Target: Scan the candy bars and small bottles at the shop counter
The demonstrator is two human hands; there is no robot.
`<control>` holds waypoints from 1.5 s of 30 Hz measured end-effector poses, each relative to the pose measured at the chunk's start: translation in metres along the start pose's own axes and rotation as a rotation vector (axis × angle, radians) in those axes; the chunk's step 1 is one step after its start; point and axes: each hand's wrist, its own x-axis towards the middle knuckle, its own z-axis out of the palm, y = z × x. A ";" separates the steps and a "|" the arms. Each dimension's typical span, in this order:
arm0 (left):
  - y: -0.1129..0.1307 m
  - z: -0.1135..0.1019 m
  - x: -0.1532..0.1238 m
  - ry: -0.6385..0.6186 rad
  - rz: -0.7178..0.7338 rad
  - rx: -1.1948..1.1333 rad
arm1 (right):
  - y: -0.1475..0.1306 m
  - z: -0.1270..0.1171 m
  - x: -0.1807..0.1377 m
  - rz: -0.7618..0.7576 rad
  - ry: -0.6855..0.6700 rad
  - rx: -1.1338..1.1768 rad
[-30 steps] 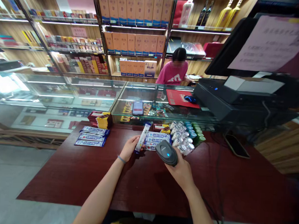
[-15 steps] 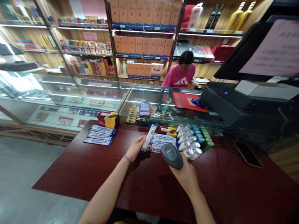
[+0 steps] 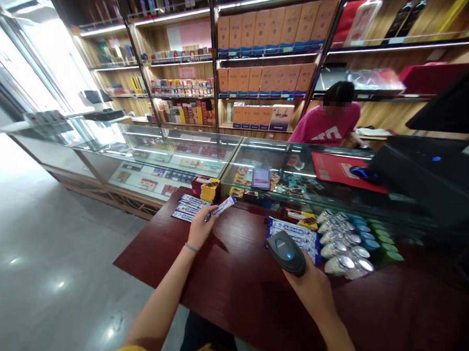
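Observation:
My left hand (image 3: 202,225) pinches one end of a slim blue-and-white snack packet (image 3: 225,205), held tilted above the counter. Just beyond it lies a group of similar packets (image 3: 185,215), with a stack of red-and-yellow boxes (image 3: 206,188) behind. A dark grey barcode scanner (image 3: 286,251) with a lit blue light is in my right hand (image 3: 311,284), fingers wrapped round its handle. Partly hidden behind the scanner, more blue-and-white packets (image 3: 300,235) lie flat, beside a red-and-yellow box (image 3: 301,218).
Rows of silver-topped, blue and green containers (image 3: 343,244) stand on the dark red counter (image 3: 229,280). Behind is a glass display case (image 3: 236,144) bearing a phone (image 3: 261,178) and a red mat (image 3: 337,170) with a mouse. A person in pink (image 3: 329,123) stands beyond it.
My left hand has carried the packet leftward, away from the scanner and towards the left group. A blue light now shows on the scanner. The view has turned left.

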 end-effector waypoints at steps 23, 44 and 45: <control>-0.104 -0.083 0.003 -0.266 0.174 0.609 | -0.024 0.042 0.011 -0.082 -0.083 0.002; -0.004 0.008 0.007 -0.262 0.337 0.369 | 0.000 -0.019 -0.002 0.088 -0.024 0.088; 0.007 0.022 0.005 -0.287 0.346 0.342 | 0.004 -0.022 -0.005 0.103 -0.018 0.095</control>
